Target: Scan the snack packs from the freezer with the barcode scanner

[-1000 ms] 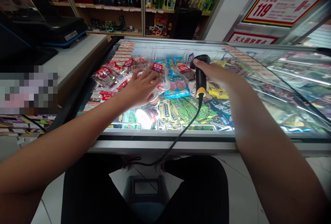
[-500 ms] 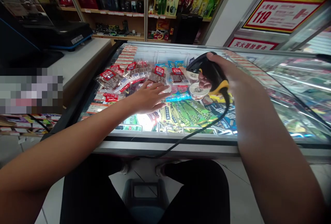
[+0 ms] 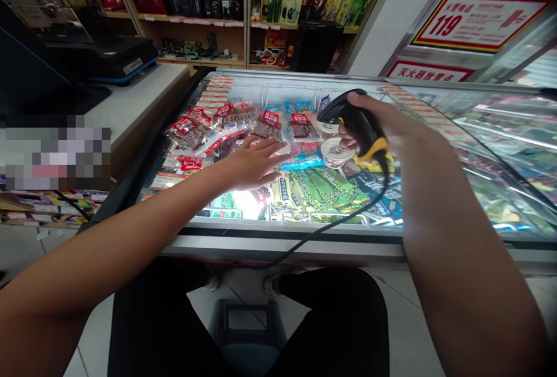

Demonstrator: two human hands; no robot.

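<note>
Over the freezer [image 3: 331, 253], the slanted scanner [image 3: 364, 126] points left.

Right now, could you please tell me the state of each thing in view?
Left grip: open, fingers spread
Right grip: closed
Barcode scanner: held in right grip, tilted
Scanner cable: attached, slack
Red-labelled packets: lying, several overlapping
White-topped tub: upright
Chest freezer: lit

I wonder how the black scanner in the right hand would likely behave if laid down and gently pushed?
The scanner would probably stay stiff, as it looks like hard moulded plastic. Its angled, pistol-like shape suggests it would rock or pivot rather than roll. Its cord, trailing over the front of the glass-topped case, may tug on it.
</note>
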